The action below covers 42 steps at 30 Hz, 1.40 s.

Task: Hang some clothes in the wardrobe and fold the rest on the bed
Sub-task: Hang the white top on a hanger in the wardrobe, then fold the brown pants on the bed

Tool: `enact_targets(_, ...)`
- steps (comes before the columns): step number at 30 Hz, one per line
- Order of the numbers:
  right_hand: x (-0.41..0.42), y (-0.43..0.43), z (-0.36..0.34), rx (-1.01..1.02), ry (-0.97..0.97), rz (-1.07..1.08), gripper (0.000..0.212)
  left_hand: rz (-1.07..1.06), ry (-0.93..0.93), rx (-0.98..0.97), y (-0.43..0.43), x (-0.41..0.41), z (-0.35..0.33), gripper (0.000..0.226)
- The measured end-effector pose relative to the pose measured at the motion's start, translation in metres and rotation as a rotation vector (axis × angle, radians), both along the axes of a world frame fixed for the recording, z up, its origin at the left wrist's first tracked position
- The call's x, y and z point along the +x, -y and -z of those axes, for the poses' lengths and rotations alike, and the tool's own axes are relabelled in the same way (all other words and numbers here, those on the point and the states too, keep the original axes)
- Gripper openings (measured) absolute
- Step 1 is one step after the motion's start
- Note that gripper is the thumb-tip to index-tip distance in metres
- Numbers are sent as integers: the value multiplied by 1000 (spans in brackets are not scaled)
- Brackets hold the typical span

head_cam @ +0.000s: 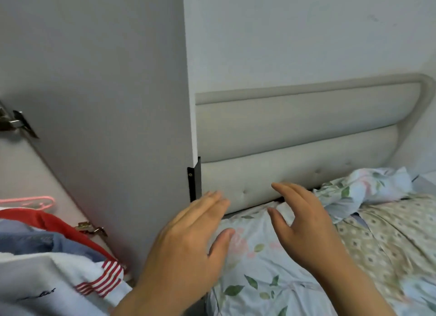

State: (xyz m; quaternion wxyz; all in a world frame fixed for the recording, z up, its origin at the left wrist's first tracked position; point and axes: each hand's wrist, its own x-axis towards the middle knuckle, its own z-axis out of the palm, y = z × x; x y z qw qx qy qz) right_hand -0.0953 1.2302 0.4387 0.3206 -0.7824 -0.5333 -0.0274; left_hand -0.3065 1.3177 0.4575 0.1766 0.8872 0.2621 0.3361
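Your fingers [213, 204] are straight and loosely spread on both hands, and neither hand holds anything. Your left hand [186, 242] hovers palm down at the edge of the bed [382, 242], its fingertips level with the lower corner of the wardrobe panel [106, 103] and its thumb out over the floral pillow [257, 263]. Your right hand [304, 219] is just beside it, a little further right, fingers relaxed and slightly bent, thumb apart from them, above the same pillow; whether it touches the cloth you cannot tell. Both hands are blurred. The clothes [47, 252] lie at your lower left, on the wardrobe side: a red garment on top at the back, a blue one under it, and a white one nearest you with a red-and-white striped patch. A pink hanger [35, 201] sits just behind the red garment. A metal hinge [90, 228] shows on the panel beside the pile, another higher up at the left edge. On the bed, a crumpled floral sheet [368, 186] is bunched against the padded headboard [306, 127], with a beige patterned cover [389, 235] to the right of the pillow.
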Motion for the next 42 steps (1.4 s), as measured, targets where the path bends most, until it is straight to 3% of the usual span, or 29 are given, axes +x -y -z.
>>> enact_targets(10,63,51,1,-74,-28,244,46,132,-272,-96,-17,100,-10,57)
enact_targets(17,74,137,3,-194,-90,560,57,343,-277,-91,-11,167,6,61)
enact_targets(32,-37,267,0,-390,-242,1201,59,796,-380,-240,41,226,40,59)
enact_targets(42,-97,340,6,-350,-263,1445,59,1110,-423,-73,139,245,36,59)
